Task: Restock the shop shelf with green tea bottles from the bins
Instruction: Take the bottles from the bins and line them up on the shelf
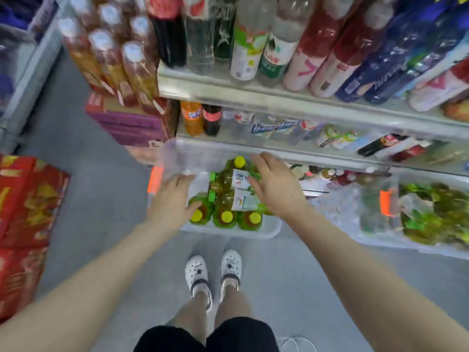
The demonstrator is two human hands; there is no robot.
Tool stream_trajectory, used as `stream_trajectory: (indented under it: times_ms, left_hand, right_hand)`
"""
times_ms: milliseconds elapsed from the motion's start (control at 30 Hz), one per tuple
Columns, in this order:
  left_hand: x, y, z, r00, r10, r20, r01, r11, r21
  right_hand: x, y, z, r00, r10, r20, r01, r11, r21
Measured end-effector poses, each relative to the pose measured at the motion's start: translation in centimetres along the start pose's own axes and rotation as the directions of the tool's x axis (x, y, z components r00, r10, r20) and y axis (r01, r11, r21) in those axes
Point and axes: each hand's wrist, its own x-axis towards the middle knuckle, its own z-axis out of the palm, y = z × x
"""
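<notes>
A clear plastic bin [269, 228] stands on the floor below the shelves and holds several green tea bottles [224, 214] with yellow or green caps, some upright, some lying flat. My left hand [172, 199] hovers over the bin's left side, fingers spread and holding nothing, its thumb close to an upright bottle [199, 212]. My right hand [275, 185] is over the lying bottles [241, 180], fingers straight and holding nothing. A second clear bin [375, 212] at the right is full of green bottles.
Shelves [279, 100] with assorted drink bottles rise right behind the bins. Shrink-wrapped tea bottles [114, 54] sit on purple cartons at the upper left. Red cartons [25, 219] are stacked at the left. My feet in white clogs [213, 273] stand on the grey floor.
</notes>
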Motion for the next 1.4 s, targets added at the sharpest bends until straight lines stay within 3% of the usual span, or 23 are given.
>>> stream_trajectory:
  times_ms: [100,233,333,433,500,600,767,900,1067,1233,1400]
  left_hand:
    - [-0.7,-2.8,5.1,0.974,-0.155,0.163,0.159,0.987,-0.013]
    - [0.8,-3.2,8.6,0.963,-0.225,0.15,0.239,0.968,-0.08]
    - [2.4,-2.9,10.0,0.94,-0.289,0.183,0.3,0.953,-0.035]
    - [3.3,-3.8,10.3,0.919,-0.378,0.111,0.385,0.922,-0.046]
    - [4.3,-5.0,9.8,0.887,-0.461,0.026,0.459,0.874,-0.158]
    - [6.4,-6.6,9.4,0.887,-0.461,-0.023,0.426,0.837,-0.342]
    - [8.3,-6.7,11.2,0.91,-0.393,0.135,0.381,0.66,-0.647]
    - [7.2,-7.4,13.3,0.931,-0.295,0.213,0.363,0.797,-0.483]
    - [7.8,-8.3,12.1,0.93,-0.159,0.333,0.276,0.898,-0.344]
    - [7.5,-8.3,12.3,0.961,-0.233,0.147,0.267,0.919,-0.291]
    - [7.5,-8.6,12.6,0.971,-0.207,0.119,0.234,0.925,-0.3]
  right_hand:
    - [0.6,1.2,4.9,0.986,0.052,0.159,-0.062,0.996,0.057]
    - [3.6,3.0,8.8,0.968,0.146,0.204,-0.169,0.981,0.1]
    - [5.6,3.8,10.7,0.962,0.167,0.218,-0.202,0.968,0.15]
    - [6.4,3.8,12.2,0.961,0.152,0.232,-0.196,0.964,0.178]
    - [6.3,3.5,12.8,0.96,0.148,0.238,-0.197,0.961,0.195]
    - [6.0,3.3,13.2,0.964,0.165,0.207,-0.21,0.953,0.218]
    - [6.0,3.7,13.4,0.969,0.147,0.196,-0.188,0.961,0.205]
    - [6.0,3.9,13.6,0.973,0.139,0.186,-0.18,0.958,0.223]
    - [6.1,3.7,13.8,0.966,0.155,0.204,-0.202,0.952,0.231]
    - [6.4,3.4,13.3,0.958,0.166,0.232,-0.22,0.948,0.229]
    - [8.6,4.0,12.6,0.92,0.246,0.306,-0.308,0.936,0.173]
